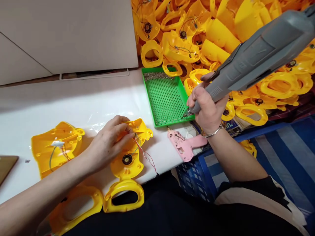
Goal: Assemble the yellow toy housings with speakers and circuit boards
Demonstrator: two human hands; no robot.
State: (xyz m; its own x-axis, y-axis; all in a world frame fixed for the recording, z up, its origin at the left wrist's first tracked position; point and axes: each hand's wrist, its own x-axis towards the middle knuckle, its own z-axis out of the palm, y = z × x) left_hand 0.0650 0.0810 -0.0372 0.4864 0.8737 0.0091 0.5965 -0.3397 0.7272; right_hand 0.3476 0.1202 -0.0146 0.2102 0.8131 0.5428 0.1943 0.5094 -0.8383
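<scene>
My right hand [208, 109] is wrapped round a grey electric screwdriver [248, 62]. The bit points down at the near edge of a green perforated tray [149, 98], where many small screws [157, 76] lie heaped at the far end. My left hand [116, 136] is closed on a yellow plastic shell [126, 170] with a small round speaker [127, 159] and thin red and white wires [147, 157]. Its fingertips press near the wires; what exactly lies under them is hidden. Left of that hand rests another yellow shell half [56, 144] with wires inside.
A pink gun-shaped half shell [183, 144] lies at the table's front edge, beside a blue plastic basket [194, 178]. Yellow shells [180, 46] with wires and speakers are piled at the back right. A white panel [69, 36] stands behind the white table [110, 95].
</scene>
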